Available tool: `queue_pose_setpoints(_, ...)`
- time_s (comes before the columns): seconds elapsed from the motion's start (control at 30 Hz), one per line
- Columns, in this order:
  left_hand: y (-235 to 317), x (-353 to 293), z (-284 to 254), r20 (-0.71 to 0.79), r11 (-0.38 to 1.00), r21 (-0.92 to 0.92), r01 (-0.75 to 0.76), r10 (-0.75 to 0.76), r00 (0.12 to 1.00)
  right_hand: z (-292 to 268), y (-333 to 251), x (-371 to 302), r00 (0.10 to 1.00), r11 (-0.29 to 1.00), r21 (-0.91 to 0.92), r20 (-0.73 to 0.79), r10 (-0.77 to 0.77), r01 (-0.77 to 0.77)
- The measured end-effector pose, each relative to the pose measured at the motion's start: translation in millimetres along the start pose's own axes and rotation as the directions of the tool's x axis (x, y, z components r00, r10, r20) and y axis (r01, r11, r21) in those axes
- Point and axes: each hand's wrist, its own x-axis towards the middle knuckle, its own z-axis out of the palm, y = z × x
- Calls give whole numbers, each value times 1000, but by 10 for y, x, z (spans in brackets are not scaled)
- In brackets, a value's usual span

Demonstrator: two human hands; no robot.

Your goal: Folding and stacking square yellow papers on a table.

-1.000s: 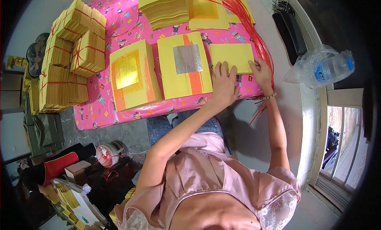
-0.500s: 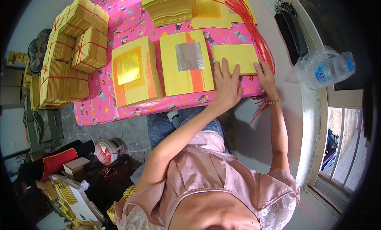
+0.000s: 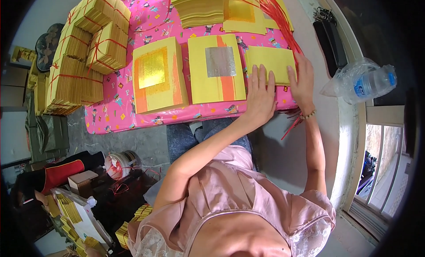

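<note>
A folded yellow paper piece (image 3: 270, 57) lies at the right of the pink table, with several layers showing at its near edge. My left hand (image 3: 260, 92) rests on its near left part, fingers straight and close together. My right hand (image 3: 303, 82) touches or lies just beside its right edge, fingers stretched away from me and thumb apart. To the left is a stack of yellow paper (image 3: 197, 75) with a silver square and an orange stripe. Further left stands another stack (image 3: 177, 91) with a gold square on top. Red plastic strings (image 3: 283, 24) run past my right hand.
Yellow bundles tied with red string (image 3: 66, 79) are piled on the table's left. More yellow paper (image 3: 199, 11) lies at the far side. A wrapped plastic bottle (image 3: 367, 84) and a black case (image 3: 330, 48) sit on the right ledge. A white bucket (image 3: 128, 161) stands lower left.
My left fingers have drawn together and slid toward the near edge of the folded paper. My right hand has moved up along its right edge, fingers straighter. The whole view has shifted slightly.
</note>
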Motion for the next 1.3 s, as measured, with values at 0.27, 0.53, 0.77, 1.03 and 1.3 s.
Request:
queue_pose_setpoints(0.27, -160, 7, 191, 295, 967, 248, -48, -28, 955, 685, 191, -171, 960, 965, -254, 281, 1, 73)
queue_pose_setpoints(0.53, -117, -1, 169, 336, 942, 331, -58, -60, 940, 760, 239, -198, 968, 965, -245, 247, -34, 96)
queue_pose_setpoints(0.77, -125, -55, 9, 205, 980, 160, -118, 84, 975, 593, 180, -109, 932, 973, -229, 359, 44, 42)
queue_pose_setpoints(1.03, -482, -391, -857, 33, 994, -98, -57, 60, 998, 153, -304, 161, 973, 993, -44, 209, -101, 112)
queue_pose_setpoints(1.3, -978, -572, -1171, 43, 1000, 9, 25, -25, 999, 288, -907, -2, 773, 880, 289, 426, -470, 376)
